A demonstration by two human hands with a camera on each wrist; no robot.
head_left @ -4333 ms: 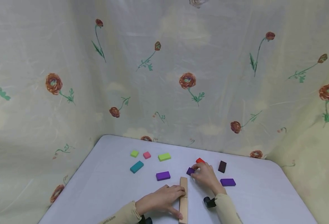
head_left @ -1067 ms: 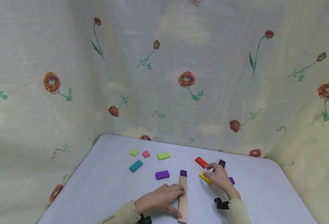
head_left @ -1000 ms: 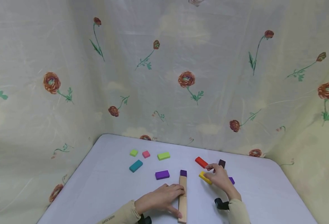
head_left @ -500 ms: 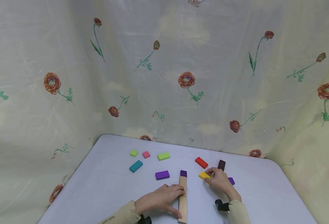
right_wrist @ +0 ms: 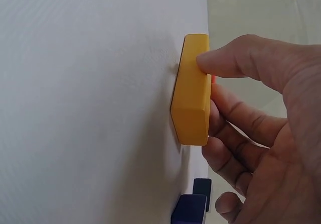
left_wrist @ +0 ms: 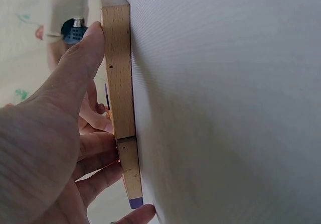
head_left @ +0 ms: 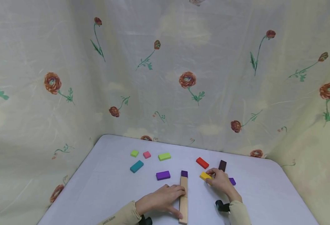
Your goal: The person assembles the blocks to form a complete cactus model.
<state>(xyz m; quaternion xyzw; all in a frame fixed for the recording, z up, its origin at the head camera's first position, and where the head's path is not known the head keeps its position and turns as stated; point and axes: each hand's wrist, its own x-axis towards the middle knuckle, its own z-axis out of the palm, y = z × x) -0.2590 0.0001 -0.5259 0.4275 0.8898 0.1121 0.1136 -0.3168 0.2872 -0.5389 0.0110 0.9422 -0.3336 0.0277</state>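
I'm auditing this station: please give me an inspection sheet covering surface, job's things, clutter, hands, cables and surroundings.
Surface: flat white tabletop.
Job's things: yellow oblong block; two long pale wooden blocks end to end; small dark purple block at their far end.
Clutter: red oblong block, dark brown oblong block, teal oblong block, lime oblong block, two purple oblong blocks, small lime block, small pink block.
Hands: right hand pinches the yellow block; left hand touches the wooden blocks.
Cables: nothing seen.
Surroundings: cream floral-print cloth backdrop.
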